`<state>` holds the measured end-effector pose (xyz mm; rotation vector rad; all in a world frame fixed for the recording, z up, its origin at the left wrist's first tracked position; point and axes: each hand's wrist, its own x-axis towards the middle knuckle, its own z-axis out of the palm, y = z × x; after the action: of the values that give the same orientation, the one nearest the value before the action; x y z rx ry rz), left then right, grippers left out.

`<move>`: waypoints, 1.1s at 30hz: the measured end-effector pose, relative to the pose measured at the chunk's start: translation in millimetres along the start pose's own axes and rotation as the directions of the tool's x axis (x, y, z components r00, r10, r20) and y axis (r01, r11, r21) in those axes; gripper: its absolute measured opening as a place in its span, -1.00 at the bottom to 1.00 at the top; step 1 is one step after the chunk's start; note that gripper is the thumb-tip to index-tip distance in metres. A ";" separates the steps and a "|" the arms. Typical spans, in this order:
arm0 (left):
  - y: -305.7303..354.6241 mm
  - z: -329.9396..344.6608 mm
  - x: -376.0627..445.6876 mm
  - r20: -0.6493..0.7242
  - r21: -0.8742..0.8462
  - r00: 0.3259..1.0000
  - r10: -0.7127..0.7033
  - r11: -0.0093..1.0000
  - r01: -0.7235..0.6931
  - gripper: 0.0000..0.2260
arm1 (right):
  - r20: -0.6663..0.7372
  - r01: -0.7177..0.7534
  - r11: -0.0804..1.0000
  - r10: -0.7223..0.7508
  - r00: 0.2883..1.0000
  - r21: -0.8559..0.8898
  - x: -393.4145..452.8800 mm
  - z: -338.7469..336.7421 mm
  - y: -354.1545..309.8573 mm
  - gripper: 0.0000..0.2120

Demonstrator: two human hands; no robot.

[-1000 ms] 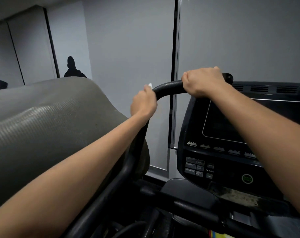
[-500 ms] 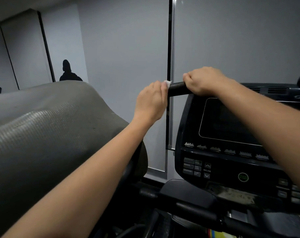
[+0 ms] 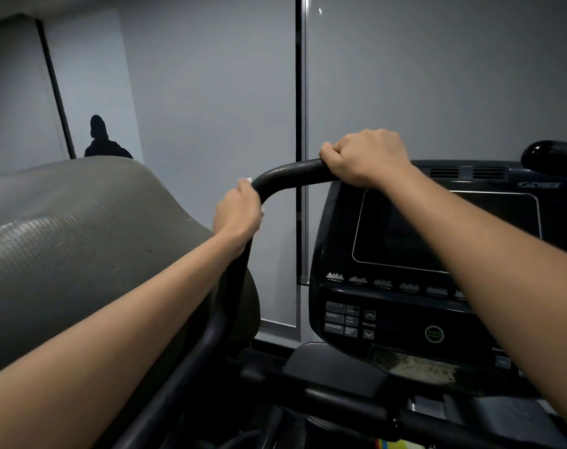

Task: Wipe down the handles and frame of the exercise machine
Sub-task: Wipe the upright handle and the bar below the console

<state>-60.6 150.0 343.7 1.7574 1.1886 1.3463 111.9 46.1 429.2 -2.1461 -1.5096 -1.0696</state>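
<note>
Head view | left hand [image 3: 238,211] grips white wipe [image 3: 247,181] around handle [image 3: 288,175] bend | right hand [image 3: 368,157] grips handle top

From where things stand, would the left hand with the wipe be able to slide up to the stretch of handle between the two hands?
Probably yes. The left hand already grips the handle at its bend, and the black bar is bare up to the right hand.

Head camera looks forward-down, close over handle [image 3: 285,176].

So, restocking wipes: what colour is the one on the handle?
White wipe, head view.
</note>
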 end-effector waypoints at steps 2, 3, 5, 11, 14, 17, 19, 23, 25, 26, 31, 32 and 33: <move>23.7 6.0 7.0 0.005 0.246 0.988 0.158 0.957 -0.154 -0.60 | 0.021 -0.015 1.000 0.015 1.000 0.003 0.9 -0.6 0.7 -0.47; 35.2 8.8 6.6 0.028 0.323 0.975 0.222 0.921 -0.219 -0.68 | 0.030 -0.022 1.000 0.022 0.999 0.000 1.6 -0.9 0.7 -0.47; 53.6 15.9 6.1 0.088 0.391 0.933 0.350 0.849 -0.356 -0.84 | 0.036 -0.031 0.999 0.031 0.999 -0.012 2.7 -0.5 0.5 -0.47; 52.4 17.1 8.1 0.191 0.345 0.861 0.472 0.789 -0.509 -0.64 | 0.025 -0.033 0.999 0.034 0.999 -0.018 0.8 -1.8 -1.1 -0.46; 41.6 10.2 8.6 0.156 0.305 0.898 0.411 0.845 -0.439 -0.54 | 0.015 -0.030 0.999 0.030 0.999 -0.020 -0.8 -2.0 -1.0 -0.44; 23.9 0.0 11.3 0.103 0.205 0.962 0.251 0.941 -0.267 -0.49 | 0.003 -0.023 1.000 0.023 1.000 -0.012 -2.3 -0.4 -1.4 -0.44; 3.7 -5.6 10.4 0.156 -0.060 0.982 0.103 0.994 -0.095 -0.52 | -0.003 -0.022 1.000 0.021 1.000 -0.011 -2.1 -0.3 -1.5 -0.44; -43.2 -21.4 -21.3 0.410 -0.394 0.898 -0.160 0.857 0.333 -0.60 | -0.016 -0.018 1.000 0.018 1.000 -0.012 -1.1 0.4 -1.8 -0.45; -59.2 -31.6 -39.5 0.462 -0.343 0.856 -0.231 0.844 0.412 -0.65 | -0.024 -0.016 1.000 0.016 1.000 -0.006 -1.1 1.1 -1.9 -0.46; -62.7 -33.1 -42.1 0.476 -0.331 0.841 -0.257 0.834 0.442 -0.68 | -0.028 -0.013 1.000 0.013 1.000 -0.004 -1.0 1.3 -2.1 -0.46; -21.0 -16.5 -8.4 0.353 -0.389 0.904 -0.242 0.841 0.377 -0.64 | -0.034 -0.017 1.000 0.016 0.999 -0.009 -1.0 1.4 -2.7 -0.45; -7.9 -11.9 2.1 0.293 -0.339 0.935 -0.201 0.892 0.298 -0.62 | -0.029 -0.017 1.000 0.016 0.999 -0.009 -1.0 1.6 -3.2 -0.45; 4.8 -8.4 9.6 0.231 -0.250 0.964 -0.131 0.950 0.189 -0.60 | -0.023 -0.016 1.000 0.016 1.000 -0.010 -0.8 1.7 -3.4 -0.46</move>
<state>-66.6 156.4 354.1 1.5308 0.9585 1.1341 109.4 48.0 427.0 -2.1421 -1.4770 -1.0952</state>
